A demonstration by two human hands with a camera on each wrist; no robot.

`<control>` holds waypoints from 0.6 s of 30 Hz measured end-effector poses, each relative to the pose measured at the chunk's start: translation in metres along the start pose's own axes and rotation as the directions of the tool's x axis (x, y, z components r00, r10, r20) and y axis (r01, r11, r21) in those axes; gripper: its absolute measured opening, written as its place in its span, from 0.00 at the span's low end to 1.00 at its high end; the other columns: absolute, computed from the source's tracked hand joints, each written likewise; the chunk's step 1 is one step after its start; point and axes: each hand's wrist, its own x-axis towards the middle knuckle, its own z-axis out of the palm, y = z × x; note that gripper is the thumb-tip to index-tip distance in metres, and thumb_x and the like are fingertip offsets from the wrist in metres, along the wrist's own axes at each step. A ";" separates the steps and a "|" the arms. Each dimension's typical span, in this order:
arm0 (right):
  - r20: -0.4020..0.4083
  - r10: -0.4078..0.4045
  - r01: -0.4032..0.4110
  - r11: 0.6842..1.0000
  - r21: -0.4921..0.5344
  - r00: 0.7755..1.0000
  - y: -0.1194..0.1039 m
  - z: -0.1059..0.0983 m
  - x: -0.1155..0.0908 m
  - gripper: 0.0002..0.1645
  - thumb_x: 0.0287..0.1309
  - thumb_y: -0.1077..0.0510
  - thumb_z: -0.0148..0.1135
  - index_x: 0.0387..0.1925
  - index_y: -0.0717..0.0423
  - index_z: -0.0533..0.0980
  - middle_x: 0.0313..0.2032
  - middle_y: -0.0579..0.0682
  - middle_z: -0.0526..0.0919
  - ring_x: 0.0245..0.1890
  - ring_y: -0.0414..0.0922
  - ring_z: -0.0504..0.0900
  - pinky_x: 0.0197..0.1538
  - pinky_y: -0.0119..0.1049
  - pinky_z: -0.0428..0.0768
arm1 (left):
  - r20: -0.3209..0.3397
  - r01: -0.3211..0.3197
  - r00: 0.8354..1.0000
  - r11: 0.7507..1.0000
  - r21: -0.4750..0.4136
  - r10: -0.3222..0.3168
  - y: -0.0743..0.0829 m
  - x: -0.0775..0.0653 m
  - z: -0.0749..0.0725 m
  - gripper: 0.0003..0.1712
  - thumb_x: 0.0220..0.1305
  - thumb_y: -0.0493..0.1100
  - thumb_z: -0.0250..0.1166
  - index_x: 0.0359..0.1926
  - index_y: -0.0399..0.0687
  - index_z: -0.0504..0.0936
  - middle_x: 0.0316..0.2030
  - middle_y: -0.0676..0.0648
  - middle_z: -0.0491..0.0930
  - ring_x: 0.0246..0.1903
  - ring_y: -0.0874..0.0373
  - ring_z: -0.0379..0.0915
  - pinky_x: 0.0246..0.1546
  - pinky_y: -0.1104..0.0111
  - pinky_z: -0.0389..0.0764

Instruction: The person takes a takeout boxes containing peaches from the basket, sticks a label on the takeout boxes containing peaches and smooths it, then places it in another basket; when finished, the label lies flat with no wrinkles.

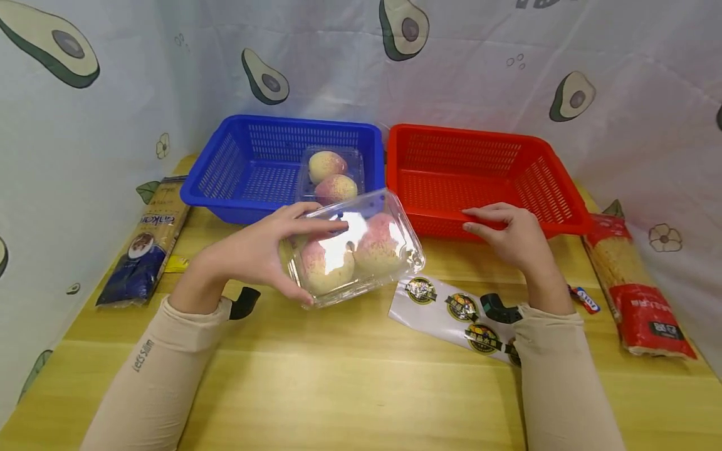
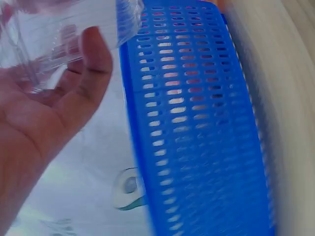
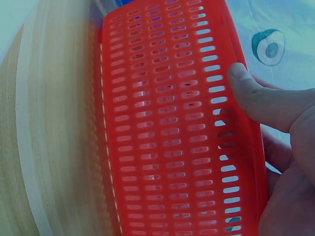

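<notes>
My left hand [image 1: 265,247] grips a clear plastic box [image 1: 369,203] by its left end, fingers over the top and thumb along the lower edge. Two pink-and-yellow peaches [image 1: 327,268] show through its shiny lid. The box is tilted and held in front of the blue basket [image 1: 282,120], overlapping its front right corner in the head view. At the red basket [image 1: 474,133], my right hand [image 1: 510,237] pinches the front rim. In the right wrist view the thumb [image 3: 261,101] lies on the rim's near side, with the other fingers partly hidden behind it.
Another clear box with two peaches [image 1: 336,188] sits in the blue basket's right side. A sheet with round stickers [image 1: 445,313] lies below the red basket. Long food packets flank the baskets, a blue-and-gold one [image 1: 141,244] left, a red one [image 1: 643,294] right.
</notes>
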 end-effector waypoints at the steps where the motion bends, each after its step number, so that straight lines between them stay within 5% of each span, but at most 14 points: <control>1: 0.001 0.006 -0.006 1.000 -0.002 1.000 -0.001 0.000 0.000 0.23 0.65 0.52 0.68 0.59 0.55 0.82 0.54 0.61 0.81 0.54 0.60 0.74 0.52 0.57 0.76 | 0.022 -0.006 1.000 1.000 0.001 0.006 -0.001 -0.002 0.001 0.59 0.34 0.65 0.85 0.72 0.70 0.71 0.74 0.47 0.53 0.71 0.46 0.48 0.63 0.42 0.65; 9: -0.001 0.011 -0.011 1.000 -0.011 1.000 0.000 0.002 0.001 0.23 0.66 0.51 0.67 0.59 0.54 0.82 0.54 0.60 0.81 0.54 0.59 0.74 0.47 0.50 0.75 | 0.244 -0.045 0.967 0.992 -0.116 0.073 -0.024 -0.002 0.012 0.57 0.37 0.64 0.84 0.72 0.66 0.71 0.76 0.45 0.53 0.75 0.48 0.43 0.67 0.40 0.58; 14: 0.003 0.012 -0.012 1.000 -0.005 1.000 -0.003 0.000 0.001 0.22 0.65 0.52 0.68 0.59 0.55 0.82 0.54 0.60 0.81 0.55 0.60 0.74 0.49 0.53 0.75 | 0.308 -0.046 0.944 0.970 -0.240 0.121 -0.048 0.005 0.022 0.54 0.45 0.55 0.83 0.73 0.55 0.70 0.78 0.46 0.46 0.75 0.48 0.41 0.68 0.42 0.58; 18: 0.006 0.005 -0.004 1.000 -0.019 1.000 -0.005 0.000 0.001 0.23 0.65 0.54 0.68 0.59 0.56 0.81 0.54 0.62 0.80 0.55 0.61 0.74 0.51 0.58 0.76 | 0.322 -0.101 0.929 0.961 -0.259 0.184 -0.057 0.001 0.019 0.50 0.51 0.45 0.78 0.75 0.50 0.66 0.79 0.46 0.38 0.77 0.44 0.30 0.69 0.37 0.47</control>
